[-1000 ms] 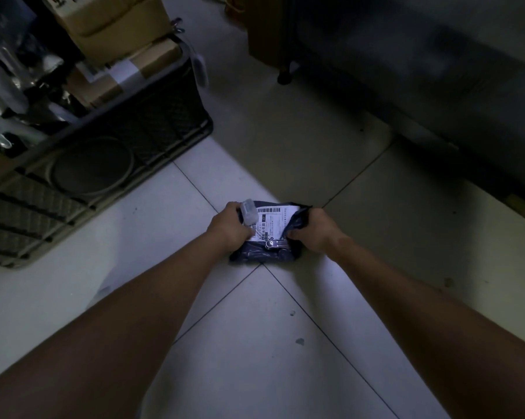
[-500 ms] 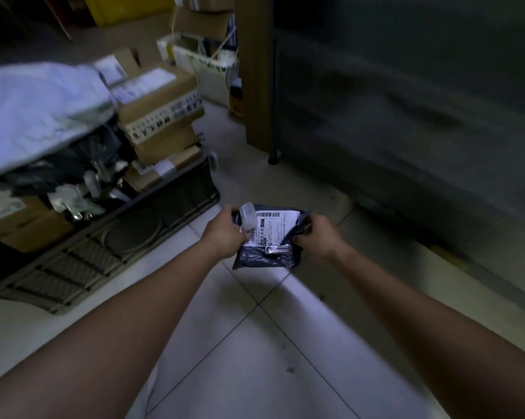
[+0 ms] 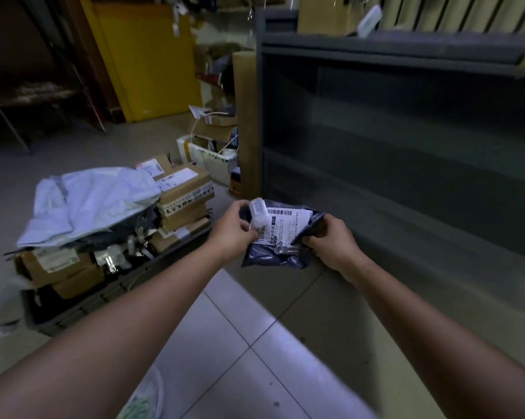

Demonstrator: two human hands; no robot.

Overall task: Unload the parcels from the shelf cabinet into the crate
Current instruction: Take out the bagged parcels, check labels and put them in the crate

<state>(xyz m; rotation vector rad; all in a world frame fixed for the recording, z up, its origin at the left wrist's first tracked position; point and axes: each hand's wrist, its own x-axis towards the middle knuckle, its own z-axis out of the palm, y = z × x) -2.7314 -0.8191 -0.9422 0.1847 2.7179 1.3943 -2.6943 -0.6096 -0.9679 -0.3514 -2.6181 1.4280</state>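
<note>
Holding a dark parcel point(image 3: 281, 237) in both hands over the floor, beside the shelf cabinet point(image 3: 406, 140).

Left hand point(image 3: 234, 228) and right hand point(image 3: 330, 240) have fingers closed on its edges; best swing it left and lay it flat atop the already heaped crate point(image 3: 83, 306).

Parcel point(image 3: 281, 234) held between my hands, left hand point(image 3: 235, 229) on its left edge, right hand point(image 3: 330, 240) on its right, above the floor point(image 3: 255, 343). Crate point(image 3: 83, 300) on the floor to my left, heaped with boxes point(image 3: 184, 196), a bag point(image 3: 89, 204) on top. Shelf cabinet point(image 3: 406, 131) to my right. More boxes behind the crate, beside the cabinet's left post.
</note>
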